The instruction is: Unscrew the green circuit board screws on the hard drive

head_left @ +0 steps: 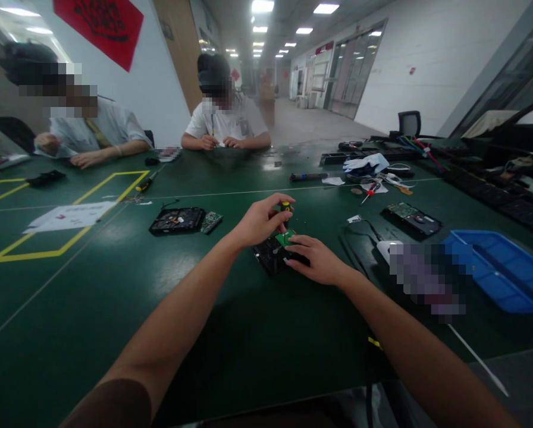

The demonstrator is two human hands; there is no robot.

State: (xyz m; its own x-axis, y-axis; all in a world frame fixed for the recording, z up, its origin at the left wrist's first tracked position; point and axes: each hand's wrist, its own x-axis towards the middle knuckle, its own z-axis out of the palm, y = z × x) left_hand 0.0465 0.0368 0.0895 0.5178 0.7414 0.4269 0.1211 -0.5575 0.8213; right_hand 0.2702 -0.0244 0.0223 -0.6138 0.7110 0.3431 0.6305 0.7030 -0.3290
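Observation:
My left hand (263, 221) is closed around the yellow and black handle of a screwdriver (285, 206). The screwdriver stands nearly upright, its lower end over a green circuit board (284, 239). That board is at the top of a black hard drive (270, 257) lying on the green table. From the right, my right hand (317, 260) grips the drive, with fingertips along the board's edge. The fingers hide part of the drive, and the screwdriver's tip is too small to make out. Left of my hands lie another opened drive (177, 220) and a loose circuit board (212, 222).
To the right are a third hard drive (411, 220), a blue tray (454, 239), a partly blurred device with a cable, and a red screwdriver (371, 190). Gloves (367, 163) lie farther back. Two people sit across the table. Paper (70, 217) lies at left.

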